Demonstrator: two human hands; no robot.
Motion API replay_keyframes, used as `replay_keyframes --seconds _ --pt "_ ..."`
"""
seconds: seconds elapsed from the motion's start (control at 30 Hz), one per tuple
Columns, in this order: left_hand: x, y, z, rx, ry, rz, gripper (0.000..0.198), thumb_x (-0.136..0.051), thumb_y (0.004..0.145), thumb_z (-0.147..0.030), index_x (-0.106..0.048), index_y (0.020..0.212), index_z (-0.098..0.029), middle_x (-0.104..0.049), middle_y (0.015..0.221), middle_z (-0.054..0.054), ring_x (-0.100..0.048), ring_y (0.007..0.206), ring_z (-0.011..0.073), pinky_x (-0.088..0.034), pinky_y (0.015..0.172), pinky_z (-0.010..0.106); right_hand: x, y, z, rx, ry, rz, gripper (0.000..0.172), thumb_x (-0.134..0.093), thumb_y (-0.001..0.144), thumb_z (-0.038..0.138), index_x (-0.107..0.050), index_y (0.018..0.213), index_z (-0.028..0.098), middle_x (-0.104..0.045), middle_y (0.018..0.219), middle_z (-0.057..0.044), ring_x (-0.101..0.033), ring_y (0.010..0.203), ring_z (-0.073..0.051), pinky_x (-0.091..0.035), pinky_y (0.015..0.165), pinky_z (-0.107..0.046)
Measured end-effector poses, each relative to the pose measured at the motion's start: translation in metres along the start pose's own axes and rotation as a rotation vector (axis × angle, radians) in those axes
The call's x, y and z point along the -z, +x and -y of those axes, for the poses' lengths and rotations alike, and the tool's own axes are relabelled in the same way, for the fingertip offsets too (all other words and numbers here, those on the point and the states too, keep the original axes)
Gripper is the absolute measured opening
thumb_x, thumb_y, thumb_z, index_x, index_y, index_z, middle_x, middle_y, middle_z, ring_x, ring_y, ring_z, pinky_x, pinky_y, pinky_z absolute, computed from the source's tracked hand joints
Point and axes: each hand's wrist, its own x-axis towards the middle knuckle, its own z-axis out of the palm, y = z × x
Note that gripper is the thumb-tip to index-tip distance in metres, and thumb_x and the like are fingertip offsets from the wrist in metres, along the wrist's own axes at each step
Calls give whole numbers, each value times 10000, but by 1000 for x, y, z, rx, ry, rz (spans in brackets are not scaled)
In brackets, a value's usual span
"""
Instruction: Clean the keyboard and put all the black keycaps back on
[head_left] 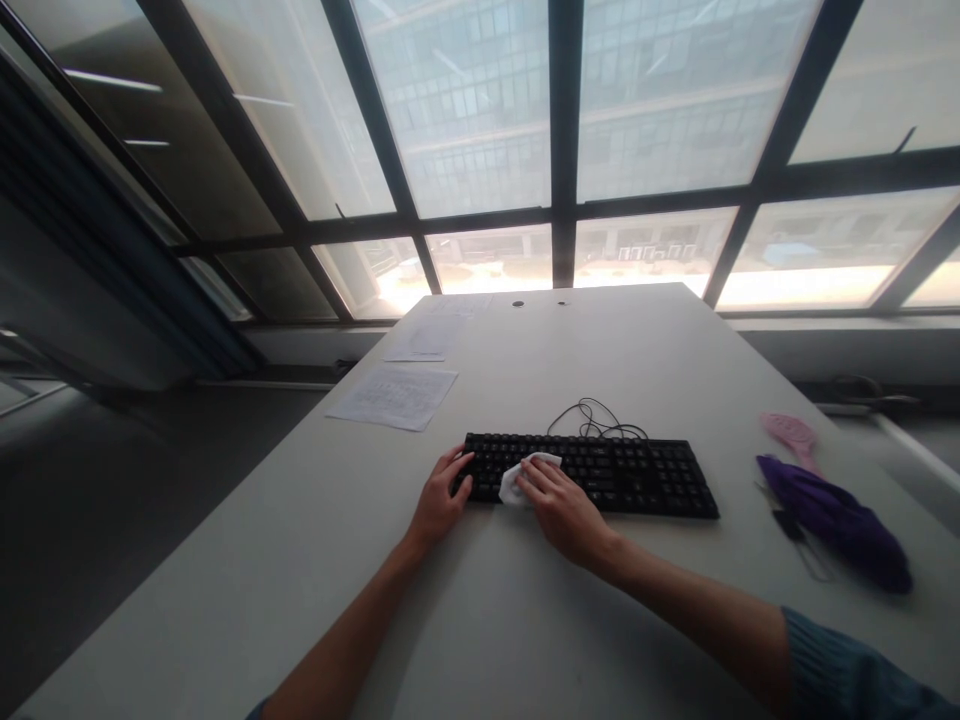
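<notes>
A black keyboard lies flat on the white table in front of me. My left hand grips its left end, fingers on the far side of the corner and thumb at the near side. Under the fingers of my right hand is a crumpled white tissue, pressed onto the keys left of the middle. Part of the tissue is hidden by those fingers. The keyboard's thin black cable lies in loose loops just behind it.
Printed paper sheets lie at the table's left edge. On the right are a pink hairbrush, a purple cloth and a small black tool with a wire-like end. Large windows stand beyond the white table.
</notes>
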Motion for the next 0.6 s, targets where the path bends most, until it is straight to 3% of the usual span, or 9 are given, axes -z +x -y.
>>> replay_keyframes --seconds 0.2,0.37,0.6 --pt "-1 0 1 -5 8 2 394 -518 930 -265 -646 1296 -199 -534 1461 98 -485 1377 254 -367 1198 458 -9 16 18 14 12 2 441 -505 979 188 -540 1411 112 -465 1528 -189 -392 1442 -317 -364 1184 -482" --pt "0 0 2 17 -9 4 391 -464 982 -343 -659 1288 -197 -544 1454 104 -488 1374 253 -359 1200 460 -15 36 37 -8 22 20 595 -600 952 477 -509 1431 137 -424 1548 -221 -357 1457 -364 -335 1183 -518" --pt "3 0 2 31 -31 22 420 -457 997 -416 -660 1287 -189 -536 1463 117 -499 1365 255 -364 1196 456 -20 41 38 29 8 55 684 -617 934 511 -450 1491 151 -358 1592 -209 -299 1486 -365 -294 1202 -524"
